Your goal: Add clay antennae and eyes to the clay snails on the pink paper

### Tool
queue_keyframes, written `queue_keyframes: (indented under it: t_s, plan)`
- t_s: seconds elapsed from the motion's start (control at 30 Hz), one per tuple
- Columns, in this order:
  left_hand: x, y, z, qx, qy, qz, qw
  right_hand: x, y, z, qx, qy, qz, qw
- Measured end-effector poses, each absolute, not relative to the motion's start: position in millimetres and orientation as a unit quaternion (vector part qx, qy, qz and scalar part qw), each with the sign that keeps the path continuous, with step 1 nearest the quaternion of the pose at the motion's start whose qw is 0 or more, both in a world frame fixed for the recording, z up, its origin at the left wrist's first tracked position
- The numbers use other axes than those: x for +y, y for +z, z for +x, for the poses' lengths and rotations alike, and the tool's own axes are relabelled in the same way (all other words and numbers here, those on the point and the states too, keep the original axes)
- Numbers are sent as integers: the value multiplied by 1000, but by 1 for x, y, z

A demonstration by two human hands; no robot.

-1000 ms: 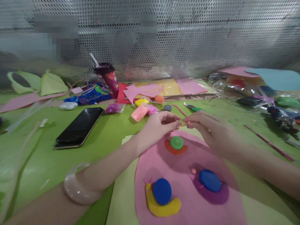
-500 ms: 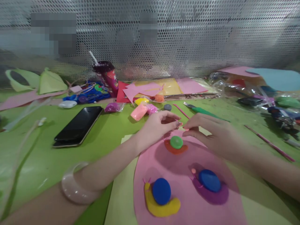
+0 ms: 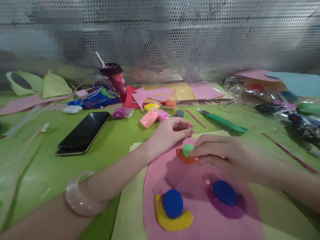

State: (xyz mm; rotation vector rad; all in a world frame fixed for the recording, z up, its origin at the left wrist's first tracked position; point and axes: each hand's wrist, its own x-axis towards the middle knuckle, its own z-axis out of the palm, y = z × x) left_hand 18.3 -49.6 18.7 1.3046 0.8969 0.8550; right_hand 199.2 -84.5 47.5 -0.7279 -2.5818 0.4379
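Observation:
My left hand (image 3: 176,131) hovers at the top edge of the pink paper (image 3: 160,176), thumb and forefinger curled close together; anything at their tips is too small to name. My right hand (image 3: 217,151) has its fingers pressed together at the right side of a small clay snail, with an orange body (image 3: 183,158) and a green disc (image 3: 187,150) as shell. Its fingertips cover the snail's right end, and what they pinch is hidden. Nearer me lie a yellow clay snail (image 3: 175,224) and a purple clay snail (image 3: 231,210), each with a blue disc shell.
A black phone (image 3: 83,133) lies left on the green table. Behind my hands are clay packets (image 3: 149,118), a grey disc (image 3: 179,113), a pink strip (image 3: 196,119) and a green craft knife (image 3: 225,122). A lidded cup (image 3: 116,81) stands at the back, before a perforated metal panel (image 3: 175,43).
My right hand has moved away from my left fingertips, down toward me, onto the right side of the orange snail. My left hand has stayed nearly still.

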Motion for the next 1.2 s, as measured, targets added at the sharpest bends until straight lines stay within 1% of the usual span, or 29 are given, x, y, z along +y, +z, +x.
queue_keyframes:
  t_s: [0.17, 0.23, 0.4, 0.63, 0.73, 1.1, 1.2]
  plan:
    - [-50, 20, 19, 394, 372, 571, 616, -93, 54, 198, -934, 223, -252, 123]
    - [-49, 19, 19, 394, 375, 577, 610, -95, 55, 199, -928, 248, -260, 101]
    - [-49, 17, 18, 386, 373, 580, 613, -97, 56, 198, -908, 270, -304, 100]
    - [-48, 16, 17, 389, 372, 584, 607, -97, 53, 197, -937, 244, -242, 62]
    - [-47, 16, 18, 386, 369, 587, 608, -95, 49, 197, -947, 222, -223, 66]
    - [-48, 16, 17, 371, 372, 599, 605, -94, 46, 196, -946, 226, -222, 74]
    - [-48, 18, 18, 375, 371, 597, 605, -94, 49, 196, -941, 239, -234, 47]
